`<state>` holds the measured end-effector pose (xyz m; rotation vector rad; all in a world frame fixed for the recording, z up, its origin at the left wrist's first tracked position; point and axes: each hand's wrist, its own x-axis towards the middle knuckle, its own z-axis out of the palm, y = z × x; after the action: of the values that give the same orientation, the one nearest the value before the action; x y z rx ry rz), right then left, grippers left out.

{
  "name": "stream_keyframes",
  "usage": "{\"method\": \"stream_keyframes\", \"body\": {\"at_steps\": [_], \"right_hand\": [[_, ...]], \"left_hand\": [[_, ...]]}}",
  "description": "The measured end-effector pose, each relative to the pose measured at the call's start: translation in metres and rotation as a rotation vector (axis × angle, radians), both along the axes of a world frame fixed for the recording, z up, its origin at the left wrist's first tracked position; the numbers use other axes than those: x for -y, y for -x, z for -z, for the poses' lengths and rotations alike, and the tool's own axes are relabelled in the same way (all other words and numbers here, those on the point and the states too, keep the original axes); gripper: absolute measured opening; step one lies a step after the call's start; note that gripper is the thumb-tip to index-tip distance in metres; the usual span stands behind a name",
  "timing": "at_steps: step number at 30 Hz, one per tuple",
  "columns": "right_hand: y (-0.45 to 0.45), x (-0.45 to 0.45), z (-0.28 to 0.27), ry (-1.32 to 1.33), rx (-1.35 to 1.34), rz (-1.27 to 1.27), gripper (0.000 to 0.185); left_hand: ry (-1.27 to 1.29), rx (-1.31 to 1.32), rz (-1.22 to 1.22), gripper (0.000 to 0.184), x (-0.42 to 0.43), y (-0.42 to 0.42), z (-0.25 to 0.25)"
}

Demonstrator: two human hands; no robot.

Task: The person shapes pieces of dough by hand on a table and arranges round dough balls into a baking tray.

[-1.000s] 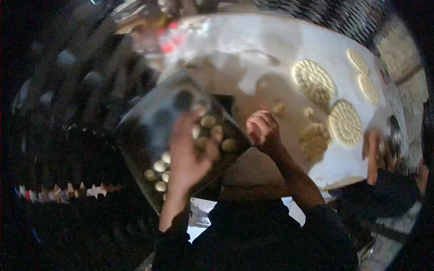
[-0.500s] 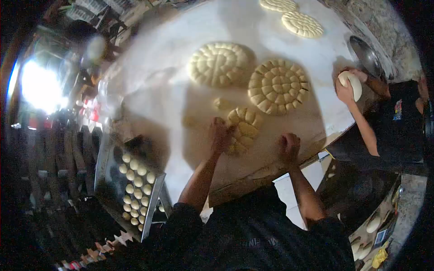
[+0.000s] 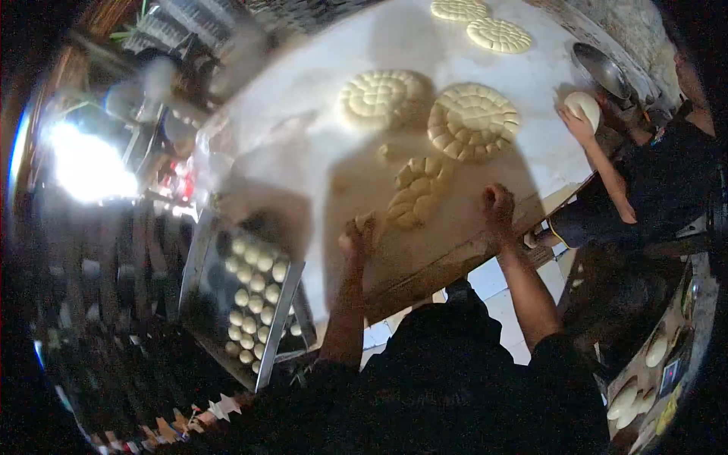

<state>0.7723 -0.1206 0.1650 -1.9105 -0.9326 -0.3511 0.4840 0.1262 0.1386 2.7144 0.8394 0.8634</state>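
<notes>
Near the front of the floured table (image 3: 318, 144), my left hand (image 3: 355, 241) is closed, with a small pale piece of dough (image 3: 365, 220) at its fingertips. Just beyond and to its right lies a loose cluster of cut dough pieces (image 3: 417, 193), with a single small lump (image 3: 387, 153) behind it. My right hand (image 3: 498, 205) is curled over the table to the right of that cluster; whatever its fingers may hold is hidden. Two round dough slabs scored into segments, a nearer one (image 3: 474, 121) and a farther one (image 3: 381, 98), lie past my hands.
A tray (image 3: 282, 326) of several dough balls (image 3: 250, 322) stands at lower left. On the right, a co-worker's hand (image 3: 578, 125) rests on a smooth dough round (image 3: 584, 111) beside a metal bowl (image 3: 601, 70). More scored rounds (image 3: 498, 36) lie at the far end.
My left hand has drawn back from the cut dough cluster toward the table's front edge, with a small piece at its fingertips. My right hand stays curled. The camera view has shifted.
</notes>
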Motion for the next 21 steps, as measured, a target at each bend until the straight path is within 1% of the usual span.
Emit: {"method": "stream_keyframes", "body": {"at_steps": [1,2,3,4,5,6,7,8,9,10,11,12,13,14,15,16,17,18,19,20,21], "right_hand": [[0.007,0.002,-0.005,0.035,-0.14,0.043,0.03],[0.016,0.002,-0.009,0.071,-0.274,0.086,0.032],[0.035,-0.002,-0.011,0.077,-0.259,0.072,0.032],[0.062,-0.005,-0.008,0.064,-0.441,-0.027,0.035],[0.089,-0.008,-0.004,0.06,-0.622,-0.126,0.039],[0.117,-0.013,0.019,0.078,-0.606,-0.135,0.039],[0.147,-0.019,0.054,0.086,-0.599,-0.389,0.039],[0.18,-0.024,0.047,0.137,-0.602,-0.542,0.038],[0.214,-0.029,0.036,0.186,-0.61,-0.697,0.039],[0.241,-0.031,0.025,0.235,-0.635,-0.722,0.038],[0.268,-0.034,0.013,0.286,-0.659,-0.748,0.037],[0.276,-0.041,0.033,0.086,-0.686,-0.583,0.035],[0.272,-0.041,0.031,-0.007,-0.698,-0.495,0.033],[0.268,-0.042,0.028,-0.102,-0.704,-0.407,0.032],[0.252,-0.039,-0.01,-0.082,-0.807,-0.452,0.034],[0.237,-0.039,-0.039,-0.07,-0.906,-0.497,0.037],[0.226,-0.04,-0.046,-0.046,-0.822,-0.424,0.027],[0.211,-0.041,-0.041,-0.055,-0.821,-0.421,0.027],[0.193,-0.038,-0.031,-0.118,-0.685,-0.321,0.026],[0.173,-0.031,-0.028,-0.149,-0.656,-0.217,0.027],[0.152,-0.023,-0.026,-0.178,-0.628,-0.112,0.027]], "left_hand": [[-0.245,0.023,-0.033,0.035,0.009,0.025,0.006],[0.225,0.14,-0.127,0.032,0.028,0.045,-0.018],[0.469,0.203,-0.16,0.031,0.036,0.064,-0.023],[0.7,0.28,-0.218,0.03,0.043,0.083,-0.026],[1.233,0.678,-0.034,0.03,0.045,0.099,-0.013],[1.734,1.13,0.022,0.029,0.046,0.116,0.002],[1.713,1.115,0.001,0.029,0.06,0.121,-0.008],[1.532,0.967,-0.009,0.029,0.076,0.12,-0.025],[1.297,0.811,-0.027,0.028,0.094,0.116,-0.044],[1.105,0.712,-0.016,0.028,0.109,0.113,-0.061],[0.999,0.677,0.009,0.028,0.12,0.109,-0.074],[0.927,0.666,0.043,0.028,0.125,0.105,-0.083],[0.91,0.68,0.084,0.028,0.126,0.103,-0.084],[0.947,0.706,0.149,0.028,0.12,0.102,-0.075],[1.087,0.764,0.334,0.028,0.105,0.101,-0.053],[1.163,0.791,0.435,0.028,0.095,0.101,-0.035],[1.207,0.781,0.5,0.028,0.087,0.098,-0.037],[1.031,0.74,0.204,0.033,0.095,0.099,-0.038],[0.892,0.664,-0.1,0.038,0.103,0.098,-0.054],[1.05,0.727,-0.169,0.037,0.101,0.098,-0.052],[1.126,0.75,-0.2,0.036,0.102,0.106,-0.04]]}}
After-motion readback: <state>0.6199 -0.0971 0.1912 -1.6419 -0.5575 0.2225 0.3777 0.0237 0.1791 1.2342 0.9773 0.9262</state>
